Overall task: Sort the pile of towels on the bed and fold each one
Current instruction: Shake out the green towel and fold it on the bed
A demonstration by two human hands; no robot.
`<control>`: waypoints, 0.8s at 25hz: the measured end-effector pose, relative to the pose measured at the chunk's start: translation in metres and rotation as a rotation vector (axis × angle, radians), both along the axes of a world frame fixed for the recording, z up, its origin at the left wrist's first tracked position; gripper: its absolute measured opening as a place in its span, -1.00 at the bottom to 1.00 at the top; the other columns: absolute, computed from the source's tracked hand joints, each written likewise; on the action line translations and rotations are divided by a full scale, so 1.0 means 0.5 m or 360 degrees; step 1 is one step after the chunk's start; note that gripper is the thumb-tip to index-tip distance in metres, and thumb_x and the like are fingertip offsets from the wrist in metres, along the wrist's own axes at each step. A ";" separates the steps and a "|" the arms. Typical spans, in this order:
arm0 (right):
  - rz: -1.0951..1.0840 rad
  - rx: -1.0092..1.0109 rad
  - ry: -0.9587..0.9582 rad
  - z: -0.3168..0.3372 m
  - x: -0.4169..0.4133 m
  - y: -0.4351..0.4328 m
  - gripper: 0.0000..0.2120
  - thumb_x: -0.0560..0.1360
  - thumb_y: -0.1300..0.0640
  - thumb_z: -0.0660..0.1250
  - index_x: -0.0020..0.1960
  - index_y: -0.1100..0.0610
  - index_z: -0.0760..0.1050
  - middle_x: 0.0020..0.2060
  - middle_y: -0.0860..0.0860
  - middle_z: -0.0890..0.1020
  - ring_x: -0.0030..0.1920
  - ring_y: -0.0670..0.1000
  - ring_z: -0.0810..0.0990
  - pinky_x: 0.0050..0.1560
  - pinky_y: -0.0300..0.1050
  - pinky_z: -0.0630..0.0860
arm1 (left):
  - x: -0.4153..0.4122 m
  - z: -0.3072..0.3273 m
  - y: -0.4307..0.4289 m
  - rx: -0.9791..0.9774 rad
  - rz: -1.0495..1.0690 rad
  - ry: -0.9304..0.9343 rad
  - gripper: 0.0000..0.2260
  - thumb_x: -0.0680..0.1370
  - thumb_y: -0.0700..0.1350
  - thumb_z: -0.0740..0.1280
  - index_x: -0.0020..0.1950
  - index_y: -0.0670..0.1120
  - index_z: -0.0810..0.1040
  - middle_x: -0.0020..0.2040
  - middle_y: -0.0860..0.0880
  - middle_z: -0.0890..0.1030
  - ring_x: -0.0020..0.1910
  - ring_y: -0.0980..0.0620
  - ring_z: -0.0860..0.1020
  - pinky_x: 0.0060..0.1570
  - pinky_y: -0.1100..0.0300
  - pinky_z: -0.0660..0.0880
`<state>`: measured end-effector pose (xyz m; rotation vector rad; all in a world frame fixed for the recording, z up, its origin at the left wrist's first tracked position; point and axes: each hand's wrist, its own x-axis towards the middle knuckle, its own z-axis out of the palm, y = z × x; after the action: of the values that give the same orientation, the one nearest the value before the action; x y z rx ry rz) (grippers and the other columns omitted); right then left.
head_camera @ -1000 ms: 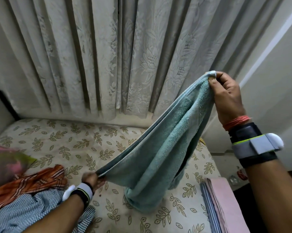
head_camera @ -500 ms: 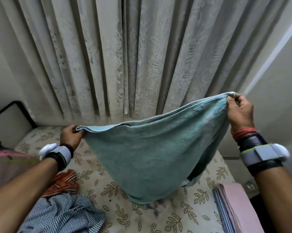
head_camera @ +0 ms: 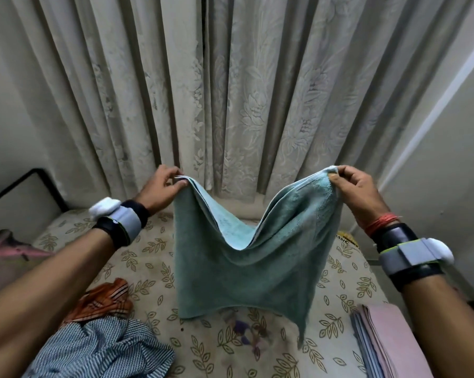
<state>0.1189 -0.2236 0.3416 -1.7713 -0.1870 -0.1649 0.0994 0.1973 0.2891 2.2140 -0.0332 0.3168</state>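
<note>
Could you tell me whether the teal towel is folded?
Folded double: the teal towel shows two layers at its top edge; left hand and right hand pinch it.

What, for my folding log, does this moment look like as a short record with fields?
held item: teal towel, doubled, sagging in the middle, hanging over the bed
left hand: fingers pinch one top corner
right hand: fingers pinch the other top corner
folded stack: pink and blue cloths, bed's right edge
unsorted: orange striped cloth, blue striped cloth, lower left
backdrop: curtain
</note>
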 end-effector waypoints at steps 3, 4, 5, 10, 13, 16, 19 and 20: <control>0.0373 0.0265 0.0253 0.021 -0.007 -0.013 -0.87 0.60 0.27 0.27 0.07 0.18 0.60 -0.12 0.04 0.68 -0.15 -0.09 0.64 -0.09 -0.24 0.60 | 0.004 0.061 0.002 -0.0943 -0.0254 0.0438 -0.96 0.57 -0.25 0.33 -0.06 -0.14 0.55 -0.11 -0.09 0.56 -0.07 -0.01 0.54 -0.12 0.18 0.54; 0.0269 0.0218 0.0272 0.013 0.000 -0.018 -0.85 0.62 0.29 0.26 0.03 0.15 0.60 -0.15 0.03 0.67 -0.16 -0.08 0.63 -0.08 -0.19 0.60 | 0.006 0.069 0.007 -0.1019 -0.0023 0.0407 -0.92 0.57 -0.24 0.33 -0.11 -0.10 0.55 -0.17 -0.07 0.56 -0.09 -0.03 0.54 -0.20 0.20 0.52; 0.0026 0.0025 0.0226 -0.005 0.013 -0.025 -0.82 0.63 0.29 0.26 -0.02 0.11 0.61 -0.16 0.02 0.67 -0.15 -0.04 0.63 -0.05 -0.11 0.58 | 0.015 0.065 0.019 -0.0872 0.0328 0.0298 -0.88 0.58 -0.20 0.34 -0.17 -0.12 0.53 -0.23 -0.08 0.53 -0.09 -0.07 0.54 -0.25 0.19 0.47; -0.0261 -0.0538 0.0300 -0.071 0.014 0.001 -0.85 0.61 0.25 0.28 0.06 0.22 0.63 -0.05 0.16 0.68 -0.06 0.07 0.57 0.02 -0.05 0.51 | 0.031 0.009 0.029 -0.0022 0.0606 0.0117 -0.71 0.46 0.01 0.41 -0.18 -0.23 0.52 -0.25 -0.15 0.53 -0.20 -0.06 0.50 -0.19 0.09 0.38; 0.0475 -0.0358 0.0519 -0.059 -0.010 0.048 -0.80 0.64 0.23 0.30 0.18 0.31 0.58 -0.03 0.13 0.65 -0.05 0.01 0.58 0.06 0.00 0.55 | 0.023 0.021 -0.002 -0.0322 -0.0039 0.0308 -0.75 0.48 -0.08 0.48 -0.12 -0.28 0.57 -0.20 -0.15 0.54 -0.18 -0.01 0.50 -0.18 0.14 0.43; 0.0333 -0.0391 0.0326 -0.061 0.016 0.059 -0.86 0.64 0.26 0.27 0.11 0.25 0.59 -0.04 0.12 0.67 -0.07 -0.04 0.59 0.02 -0.07 0.56 | 0.010 0.041 -0.006 -0.0554 -0.0422 0.0571 -0.73 0.50 -0.17 0.46 0.06 -0.35 0.59 -0.08 -0.19 0.57 -0.07 -0.05 0.52 -0.10 0.15 0.47; -0.0007 -0.0589 0.0179 -0.068 0.027 0.065 -0.84 0.63 0.26 0.26 0.09 0.23 0.61 0.01 0.16 0.70 -0.04 0.00 0.58 0.02 -0.07 0.58 | 0.009 0.051 0.004 -0.0464 -0.0282 0.0444 -0.59 0.38 0.00 0.55 -0.04 -0.34 0.60 -0.16 -0.16 0.54 -0.10 -0.06 0.48 -0.12 0.10 0.42; 0.0164 -0.0581 0.0258 -0.064 0.018 0.069 -0.83 0.62 0.29 0.26 0.11 0.27 0.62 -0.01 0.14 0.69 -0.03 0.01 0.58 0.01 -0.13 0.58 | 0.004 0.061 0.003 -0.0432 -0.0367 0.0508 -0.51 0.37 0.03 0.56 -0.01 -0.37 0.58 -0.14 -0.18 0.56 -0.10 -0.07 0.50 -0.08 0.06 0.43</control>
<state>0.1280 -0.1893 0.3098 -2.1220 -0.1993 0.0940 0.1013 0.1989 0.3194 1.9431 -0.0667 -0.1536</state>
